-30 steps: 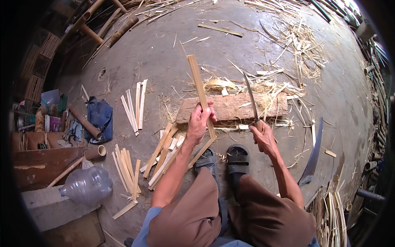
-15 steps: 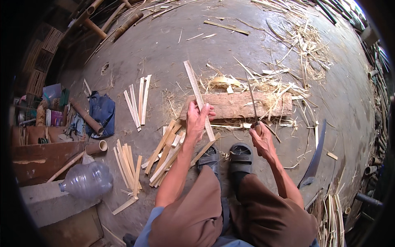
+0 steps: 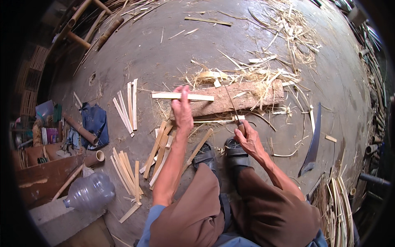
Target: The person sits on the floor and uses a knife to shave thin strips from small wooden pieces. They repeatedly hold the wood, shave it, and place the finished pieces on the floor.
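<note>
My left hand [image 3: 182,110] grips a pale bamboo strip [image 3: 197,97], held level with its right part over the left end of a wooden log [image 3: 240,94]. My right hand [image 3: 247,138] is closed round the handle of a knife [image 3: 233,101], whose thin blade points up and away across the log. Curly shavings [image 3: 267,92] lie on and behind the log. Near my left forearm, cut bamboo strips [image 3: 158,146] lie in a loose heap, and a smaller group of strips [image 3: 131,105] lies farther off to the left.
A hand saw [image 3: 313,142] lies on the floor at right. More strips [image 3: 126,171] and a clear plastic jug [image 3: 91,190] are at left, beside a wooden box [image 3: 45,168]. Bundled thin splints [image 3: 339,206] stand at lower right. My sandalled feet [image 3: 238,154] are near the log.
My left hand has turned the bamboo strip from steeply slanted to nearly level and moved slightly left. The knife stays in my right hand. The whole view has shifted a little.
</note>
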A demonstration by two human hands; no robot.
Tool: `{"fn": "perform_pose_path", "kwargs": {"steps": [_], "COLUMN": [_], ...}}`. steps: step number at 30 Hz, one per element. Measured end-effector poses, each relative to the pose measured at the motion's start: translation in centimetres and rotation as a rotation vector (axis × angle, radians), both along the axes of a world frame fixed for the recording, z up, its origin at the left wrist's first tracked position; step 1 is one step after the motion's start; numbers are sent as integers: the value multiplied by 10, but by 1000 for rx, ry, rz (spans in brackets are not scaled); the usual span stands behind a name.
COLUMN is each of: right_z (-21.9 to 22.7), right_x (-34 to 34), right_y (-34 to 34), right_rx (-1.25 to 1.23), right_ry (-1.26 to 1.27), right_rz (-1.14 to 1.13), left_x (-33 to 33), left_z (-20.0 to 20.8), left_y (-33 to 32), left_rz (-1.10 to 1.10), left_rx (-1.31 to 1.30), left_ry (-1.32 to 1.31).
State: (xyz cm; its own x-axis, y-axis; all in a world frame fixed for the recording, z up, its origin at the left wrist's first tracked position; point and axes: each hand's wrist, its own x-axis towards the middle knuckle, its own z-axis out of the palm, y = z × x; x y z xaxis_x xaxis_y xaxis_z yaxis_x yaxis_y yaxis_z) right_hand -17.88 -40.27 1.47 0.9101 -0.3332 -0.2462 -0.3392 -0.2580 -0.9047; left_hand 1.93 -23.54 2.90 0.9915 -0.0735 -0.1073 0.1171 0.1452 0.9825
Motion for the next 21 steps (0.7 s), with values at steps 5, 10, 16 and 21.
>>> {"fn": "perform_pose_path", "kwargs": {"steps": [5,10,16,21], "right_z": [6,16,38,-13], "right_x": [-9,-3,34,24], "right_y": [2,24,56,43], "right_rx": [-72,20,98,-1], "right_ry": [73,56,-86,212], "right_rz": [39,188,275,228], "left_x": [22,3,-46,-42], "left_z": [38,42,62,59], "left_y": [23,18,-21,-13], "left_rz": [321,355,416,411], "left_rx": [-231,-333,-386,-282], "left_ry": [-291,-363,-308,-314]}}
